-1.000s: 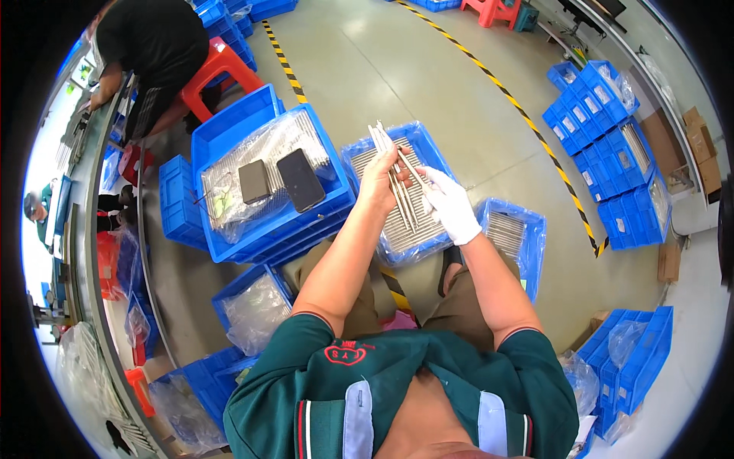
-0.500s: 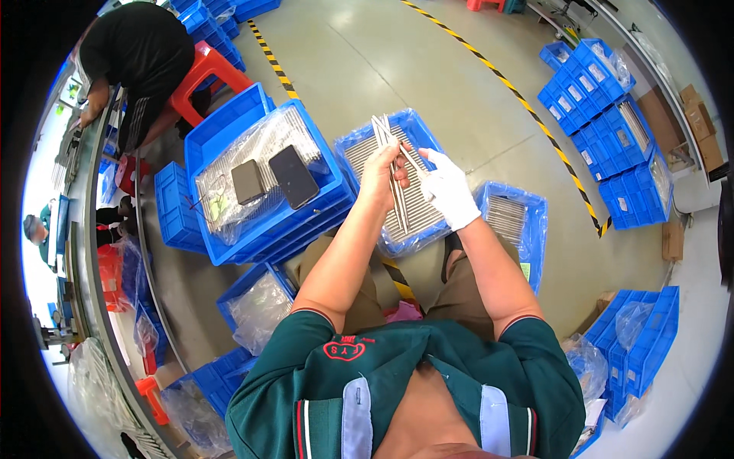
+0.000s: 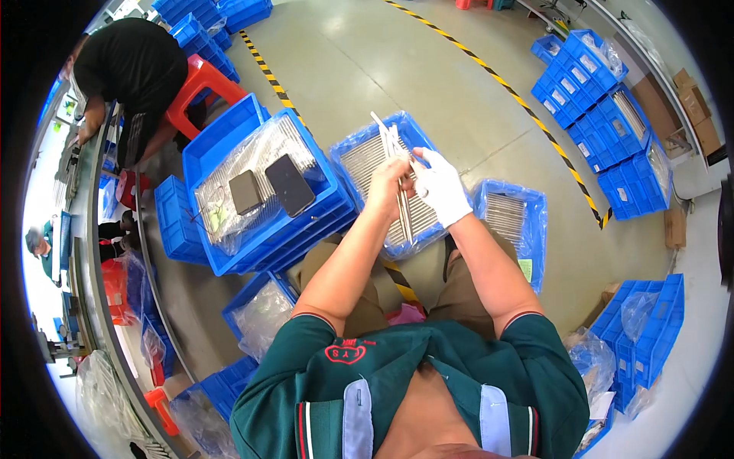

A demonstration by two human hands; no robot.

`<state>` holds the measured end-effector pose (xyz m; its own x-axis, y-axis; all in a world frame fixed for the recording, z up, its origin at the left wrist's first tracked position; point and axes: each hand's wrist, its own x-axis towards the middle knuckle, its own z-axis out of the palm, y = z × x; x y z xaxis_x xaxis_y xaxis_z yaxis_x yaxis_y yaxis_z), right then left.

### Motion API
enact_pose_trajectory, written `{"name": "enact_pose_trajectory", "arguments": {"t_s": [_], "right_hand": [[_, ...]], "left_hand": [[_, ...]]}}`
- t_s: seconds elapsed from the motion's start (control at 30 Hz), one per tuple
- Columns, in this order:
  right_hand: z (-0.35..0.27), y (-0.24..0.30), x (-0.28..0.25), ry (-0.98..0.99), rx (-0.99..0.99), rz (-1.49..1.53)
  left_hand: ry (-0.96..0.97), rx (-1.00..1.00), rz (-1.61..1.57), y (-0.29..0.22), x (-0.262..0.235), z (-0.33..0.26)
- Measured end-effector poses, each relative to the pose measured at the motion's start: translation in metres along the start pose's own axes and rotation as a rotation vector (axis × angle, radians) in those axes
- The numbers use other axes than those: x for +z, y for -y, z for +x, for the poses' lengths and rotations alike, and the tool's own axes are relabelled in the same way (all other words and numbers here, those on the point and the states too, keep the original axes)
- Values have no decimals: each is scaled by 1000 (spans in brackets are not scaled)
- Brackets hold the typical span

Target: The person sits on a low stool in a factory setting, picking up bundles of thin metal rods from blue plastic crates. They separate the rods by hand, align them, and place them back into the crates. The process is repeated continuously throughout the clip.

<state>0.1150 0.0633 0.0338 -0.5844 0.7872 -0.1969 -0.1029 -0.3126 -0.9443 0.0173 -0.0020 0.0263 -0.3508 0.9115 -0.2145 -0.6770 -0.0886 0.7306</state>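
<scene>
Got my left hand (image 3: 391,177) clamped around some thin metal rods (image 3: 405,217), right above a blue crate (image 3: 414,127) of lined-up rods (image 3: 362,164). My white-gloved right hand (image 3: 441,188) is just beside it, honestly can't tell if it's pinching 1.

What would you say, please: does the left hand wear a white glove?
No, the left hand is bare, while the right hand wears the white glove.

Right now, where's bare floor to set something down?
Bare floor lies between left tape and right tape, beyond the middle rod crate; more between the right rod crate and that tape. The left is crowded: stacked crates, phone, red stool.
</scene>
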Motion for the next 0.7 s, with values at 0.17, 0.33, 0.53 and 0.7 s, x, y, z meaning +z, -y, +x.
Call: {"name": "enact_pose_trajectory", "arguments": {"t_s": [0.17,0.33,0.53,0.7], "right_hand": [[-4,5,-1,-14,108,78],[-4,6,2,3,211,74],[18,-8,-15,108,309,53],[18,2,-14,-164,-338,-647]], "left_hand": [[25,-62,-44,12,5,-6],[22,-38,74,15,1,-5],[13,-32,241,14,1,-7],[-8,-14,492,15,-7,-5]]}}
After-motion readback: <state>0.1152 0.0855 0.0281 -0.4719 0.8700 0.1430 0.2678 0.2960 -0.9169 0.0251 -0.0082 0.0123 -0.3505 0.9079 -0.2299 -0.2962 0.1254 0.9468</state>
